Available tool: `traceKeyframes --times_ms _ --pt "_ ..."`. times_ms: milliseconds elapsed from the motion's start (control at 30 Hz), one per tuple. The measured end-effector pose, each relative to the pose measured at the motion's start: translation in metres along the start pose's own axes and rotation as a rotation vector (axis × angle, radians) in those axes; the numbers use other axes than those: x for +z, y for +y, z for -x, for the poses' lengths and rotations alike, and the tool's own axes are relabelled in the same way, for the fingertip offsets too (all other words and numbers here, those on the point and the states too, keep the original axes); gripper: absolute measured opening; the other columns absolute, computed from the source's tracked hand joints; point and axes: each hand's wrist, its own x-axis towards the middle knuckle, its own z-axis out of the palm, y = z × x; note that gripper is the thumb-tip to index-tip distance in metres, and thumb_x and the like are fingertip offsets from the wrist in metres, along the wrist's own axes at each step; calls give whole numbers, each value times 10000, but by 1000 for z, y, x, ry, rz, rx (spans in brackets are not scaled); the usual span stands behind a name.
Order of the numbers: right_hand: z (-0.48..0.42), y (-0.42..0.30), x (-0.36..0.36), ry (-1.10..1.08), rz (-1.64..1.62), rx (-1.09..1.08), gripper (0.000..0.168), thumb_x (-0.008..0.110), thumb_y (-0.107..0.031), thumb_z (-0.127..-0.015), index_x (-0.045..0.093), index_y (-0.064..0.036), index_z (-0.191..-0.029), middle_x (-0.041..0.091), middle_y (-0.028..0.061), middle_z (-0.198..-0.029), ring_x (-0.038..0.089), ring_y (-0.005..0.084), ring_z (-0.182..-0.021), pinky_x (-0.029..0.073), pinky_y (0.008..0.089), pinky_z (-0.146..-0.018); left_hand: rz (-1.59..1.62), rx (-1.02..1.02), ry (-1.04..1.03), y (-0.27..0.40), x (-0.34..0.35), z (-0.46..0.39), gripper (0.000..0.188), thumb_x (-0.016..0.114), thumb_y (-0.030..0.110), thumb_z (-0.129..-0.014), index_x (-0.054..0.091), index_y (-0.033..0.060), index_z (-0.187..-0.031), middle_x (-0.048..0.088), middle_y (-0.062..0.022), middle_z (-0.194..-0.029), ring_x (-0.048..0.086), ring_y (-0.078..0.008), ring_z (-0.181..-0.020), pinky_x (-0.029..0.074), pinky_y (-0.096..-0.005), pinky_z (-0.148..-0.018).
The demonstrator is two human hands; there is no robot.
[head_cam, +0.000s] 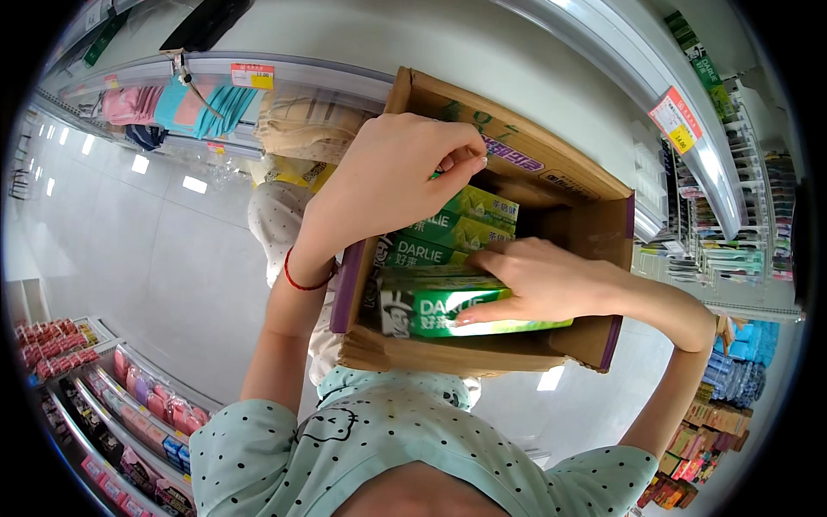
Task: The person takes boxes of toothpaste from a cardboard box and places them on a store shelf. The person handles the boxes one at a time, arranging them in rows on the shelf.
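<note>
A cardboard carton (478, 358) with purple edges stands open in front of my body, tilted in the view. Green Darlie toothpaste boxes (426, 251) lie stacked inside it, on the left. My right hand (549, 284) reaches in from the right and grips a Darlie toothpaste box (400, 313) near the carton's front wall, thumb on its printed face and fingers over its top. Directly behind it, more box edges show. Over the carton's left part hovers my left hand (400, 171), fingers curled towards the thumb; nothing is visible in it. A red cord bracelet (300, 284) circles that wrist.
Behind the carton is a white shelf (439, 39) with price tags. Folded towels (207, 106) fill a lower shelf at left. A metal shelf edge (646, 84) overhangs at right, near hanging toothbrushes (717, 252). Packaged goods (155, 400) line shelves at lower left.
</note>
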Motion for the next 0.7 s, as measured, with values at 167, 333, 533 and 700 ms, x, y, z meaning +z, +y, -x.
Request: traceKeyframes --times_ms 167,333,533,700 --pt "-12 1 18 -165 -249 27 847 442 -707 -953 599 69 -653 536 215 -543 581 405 -554 527 465 -625 21 -21 -12 1 -1 1 155 673 136 -914 708 30 -1022 727 -106 -823 717 -203 -732 564 -289 -657" --pt "-19 1 33 -52 -7 -88 802 471 -657 -967 590 56 -622 506 182 -478 554 386 -469 506 456 -522 -6 -29 -38 3 -2 0 158 672 134 -913 710 32 -1027 726 -107 -828 713 -202 -731 563 -290 -668" --pt "-17 -5 36 137 189 -168 761 518 -632 -951 563 21 -562 521 150 -464 567 362 -442 482 435 -445 -6 -72 -73 8 -4 -3 169 672 134 -916 708 30 -1044 730 -100 -864 708 -206 -743 558 -282 -686" --pt "-16 -4 19 114 174 -114 770 492 -667 -944 600 14 -599 553 159 -495 595 366 -479 508 452 -511 22 -79 -87 9 -4 -3 171 661 103 -924 707 22 -1067 736 -99 -909 708 -190 -800 554 -283 -707"
